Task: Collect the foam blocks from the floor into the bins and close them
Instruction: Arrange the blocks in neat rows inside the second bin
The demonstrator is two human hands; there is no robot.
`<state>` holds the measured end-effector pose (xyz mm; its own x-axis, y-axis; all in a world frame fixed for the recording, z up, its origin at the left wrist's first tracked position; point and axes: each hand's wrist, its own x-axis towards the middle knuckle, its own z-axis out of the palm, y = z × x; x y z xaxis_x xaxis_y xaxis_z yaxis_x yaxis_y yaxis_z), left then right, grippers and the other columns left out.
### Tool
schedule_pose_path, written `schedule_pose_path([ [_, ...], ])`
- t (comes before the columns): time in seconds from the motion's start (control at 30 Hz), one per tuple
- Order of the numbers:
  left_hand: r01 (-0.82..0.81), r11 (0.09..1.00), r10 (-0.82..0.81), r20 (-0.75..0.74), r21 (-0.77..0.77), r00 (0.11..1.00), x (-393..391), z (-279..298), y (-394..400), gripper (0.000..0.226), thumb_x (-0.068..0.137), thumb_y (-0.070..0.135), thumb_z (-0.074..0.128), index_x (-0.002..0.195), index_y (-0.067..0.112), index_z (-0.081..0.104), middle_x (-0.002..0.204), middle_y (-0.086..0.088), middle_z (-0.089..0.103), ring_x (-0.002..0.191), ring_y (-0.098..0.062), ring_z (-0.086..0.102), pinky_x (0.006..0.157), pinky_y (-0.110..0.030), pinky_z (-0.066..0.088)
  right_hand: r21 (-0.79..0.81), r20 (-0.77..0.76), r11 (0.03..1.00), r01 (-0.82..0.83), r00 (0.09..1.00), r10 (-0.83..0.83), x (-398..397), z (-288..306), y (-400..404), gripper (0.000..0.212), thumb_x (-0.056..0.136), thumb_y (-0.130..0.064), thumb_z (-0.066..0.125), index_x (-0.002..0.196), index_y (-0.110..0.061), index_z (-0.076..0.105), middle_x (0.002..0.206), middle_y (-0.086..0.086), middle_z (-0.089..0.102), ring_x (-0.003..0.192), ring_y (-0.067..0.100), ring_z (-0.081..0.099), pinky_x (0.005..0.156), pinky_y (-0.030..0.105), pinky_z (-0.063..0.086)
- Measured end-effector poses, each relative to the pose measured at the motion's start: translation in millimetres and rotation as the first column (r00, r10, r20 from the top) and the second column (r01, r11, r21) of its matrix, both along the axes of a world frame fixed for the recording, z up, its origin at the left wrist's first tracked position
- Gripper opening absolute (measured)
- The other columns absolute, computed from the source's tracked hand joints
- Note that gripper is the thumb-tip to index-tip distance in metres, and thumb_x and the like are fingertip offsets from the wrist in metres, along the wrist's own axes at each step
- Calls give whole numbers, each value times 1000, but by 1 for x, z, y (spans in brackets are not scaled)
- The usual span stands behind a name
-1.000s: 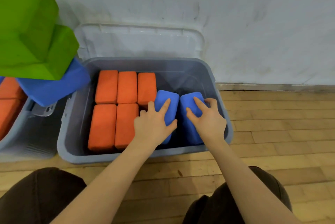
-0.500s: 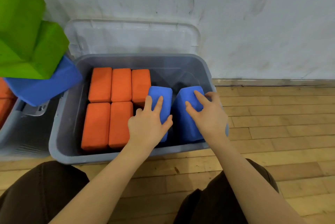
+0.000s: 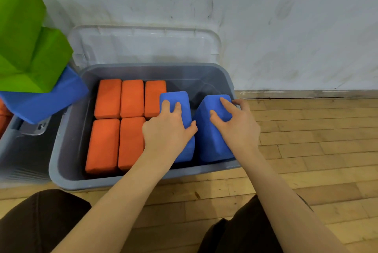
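A grey bin (image 3: 67,150) stands on the wood floor (image 3: 317,140) against the wall (image 3: 266,27), with its clear lid (image 3: 143,46) upright behind it. Five orange blocks (image 3: 108,99) lie flat in the left part of the bin, three at the far edge and two at the near edge. In the right part are two blue blocks. The left hand (image 3: 167,132) grasps the left blue block (image 3: 176,99), fingers curled over its top and thumb on its right side. The right hand (image 3: 237,125) grasps the right blue block (image 3: 212,146), which is tilted and leans at the bin's right edge. The two blocks are just beside each other. At the left, another bin (image 3: 20,150) carries a big blue block (image 3: 45,101) and green blocks (image 3: 26,48).
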<state>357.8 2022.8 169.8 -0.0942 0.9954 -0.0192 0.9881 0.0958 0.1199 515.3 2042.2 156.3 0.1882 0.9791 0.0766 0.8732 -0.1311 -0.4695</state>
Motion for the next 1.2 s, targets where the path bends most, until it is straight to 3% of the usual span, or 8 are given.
schedule_pose_path([
  [0.2, -7, 992, 16, -73, 130, 997, -25, 29, -8, 63, 85, 63, 44, 132, 22, 49, 132, 3, 48, 64, -29, 58, 45, -23, 11, 42, -74, 999, -34, 997, 37, -20, 9, 2, 49, 85, -52, 57, 131, -33, 53, 130, -8, 44, 97, 13, 57, 73, 28, 44],
  [0.3, 5, 992, 6, -89, 129, 996, -36, 24, -6, 68, 85, 67, 38, 138, 25, 41, 140, 7, 40, 74, -31, 62, 46, -24, 15, 35, -57, 998, -47, 997, 49, -31, 9, 5, 50, 85, -54, 56, 131, -33, 52, 127, -7, 44, 97, 17, 57, 77, 32, 46],
  [0.43, 32, 984, -34, 6, 173, 999, -53, -5, -13, 68, 79, 64, 33, 126, 23, 60, 130, -6, 57, 54, -30, 57, 48, -25, 31, -59, -65, 994, -89, 994, 85, -43, -12, -1, 52, 86, -54, 54, 133, -32, 48, 127, -6, 39, 93, 18, 58, 75, 33, 46],
  [0.53, 54, 982, -73, 96, 181, 993, -57, -25, -14, 74, 79, 62, 29, 139, 23, 46, 146, -13, 39, 91, -42, 60, 69, -43, 50, -96, -56, 992, -83, 995, 78, -49, -31, -2, 52, 87, -53, 54, 132, -30, 47, 127, -4, 36, 92, 18, 58, 75, 35, 47],
  [0.63, 80, 995, -93, 216, 67, 972, -54, -32, -11, 75, 85, 63, 26, 150, 27, 13, 159, -6, -2, 125, -38, 43, 93, -41, 41, -134, -43, 987, -87, 996, 81, -53, -46, 2, 51, 87, -53, 54, 132, -29, 47, 127, -3, 35, 90, 20, 58, 74, 35, 45],
  [1.03, 62, 991, -111, 468, 118, 877, -61, -37, -13, 87, 70, 65, 32, 147, 26, 26, 158, 2, -5, 124, -32, 45, 90, -39, 46, -391, -62, 900, -191, 981, 181, -61, -94, 21, 57, 95, -54, 39, 146, -36, 25, 149, 5, 24, 122, 30, 45, 87, 42, 45],
  [1.1, 45, 992, -98, 488, 118, 867, -60, -34, -15, 89, 68, 65, 31, 147, 24, 29, 158, 2, -4, 127, -31, 42, 93, -36, 43, -264, -149, 939, -220, 971, 186, -64, -82, 21, 53, 96, -52, 38, 146, -35, 30, 155, 2, 20, 134, 28, 33, 99, 46, 41],
  [1.2, 40, 994, -85, 484, 103, 871, -59, -27, -11, 77, 79, 55, 50, 147, 23, 29, 158, 0, -4, 128, -31, 40, 96, -33, 38, -11, -506, 954, -300, 825, 253, -70, -55, 17, 46, 98, -40, 41, 143, -36, 35, 150, -9, 32, 134, 8, 35, 106, 30, 35],
])
